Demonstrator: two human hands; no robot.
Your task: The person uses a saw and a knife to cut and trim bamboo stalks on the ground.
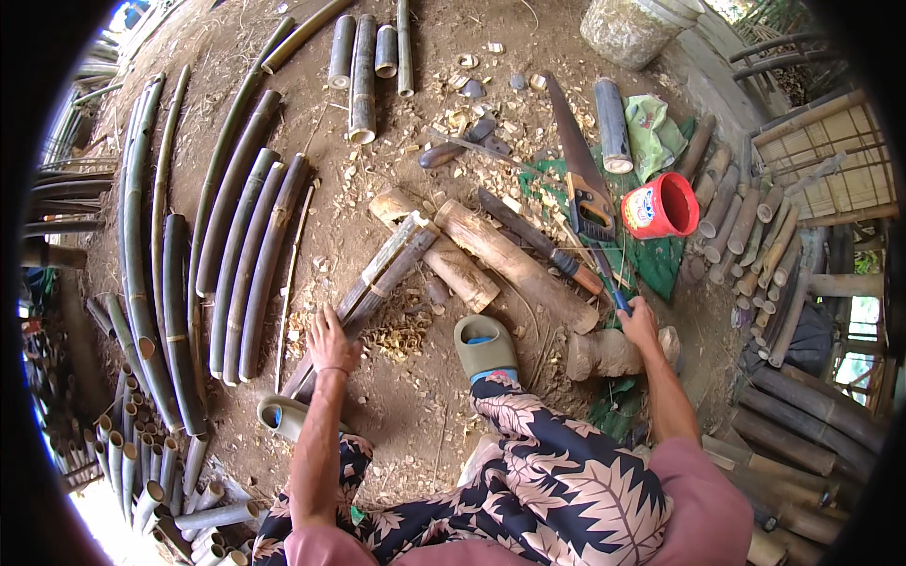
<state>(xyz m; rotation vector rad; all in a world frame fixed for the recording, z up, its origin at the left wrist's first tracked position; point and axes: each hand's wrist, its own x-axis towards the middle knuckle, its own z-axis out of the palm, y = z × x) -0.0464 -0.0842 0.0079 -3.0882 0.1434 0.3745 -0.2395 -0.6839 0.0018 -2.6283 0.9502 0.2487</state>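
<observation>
Our left hand (332, 343), nearer, lies over split bamboo (389, 266) slanting far-right; whether its fingers grip, we cannot tell. Our right hand (641, 322) clasps a blue-handled tool (621, 300).

Black trousers (585, 472) splashed with a pale pink leaf print, and here's a dusty pink shirt (706, 500)! Olive-green slippers (492, 360) next! Over to a bright red tub (672, 203), its label (640, 210) white, blue and yellow; a rust-brown saw (574, 141) with orange and black on its grip (592, 208); pale green bag (654, 137), dark green sheet (661, 264). Split bamboo (401, 267) runs grey-brown; the tool handle (622, 300) looks blue, though half hidden.
</observation>
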